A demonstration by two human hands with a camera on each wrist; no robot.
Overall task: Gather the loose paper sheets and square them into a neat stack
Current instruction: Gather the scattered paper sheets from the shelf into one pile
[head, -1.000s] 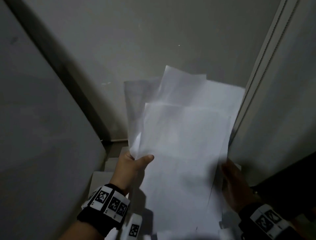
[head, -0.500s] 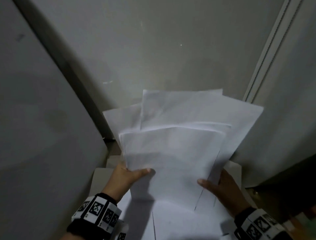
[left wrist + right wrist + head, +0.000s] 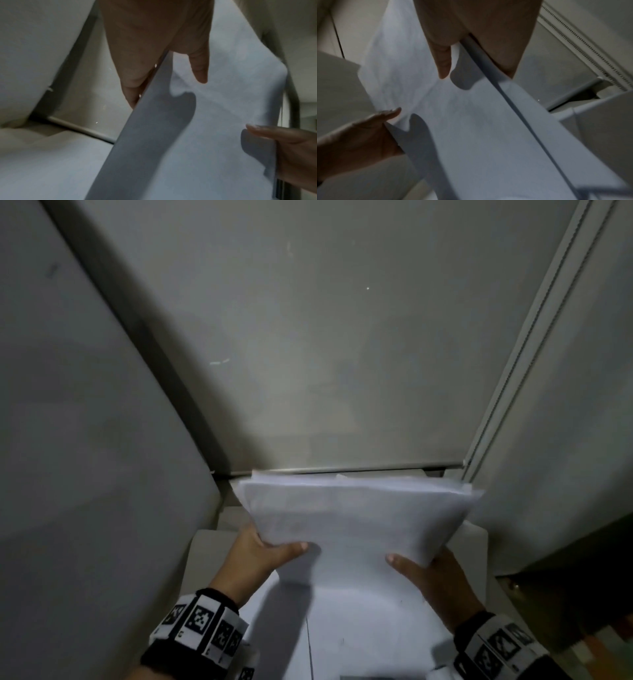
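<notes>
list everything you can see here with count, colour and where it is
paper sheets: one bundle, count unclear, white, held up at centre between both hands, top edges not quite flush
more paper: at least two sheets, white, lying flat below the held bundle
flat surface: one, pale grey-white, under the paper
back panel: one, grey, upright behind the bundle
side panels: two, grey, left and right of the bundle
ribbed strip: one, pale, running diagonally along the right panel
wristbands: two, black with black-and-white square markers, one on each wrist
left hand: grips the bundle's left lower edge, thumb on front
right hand: grips the bundle's right lower edge, thumb on front
</notes>
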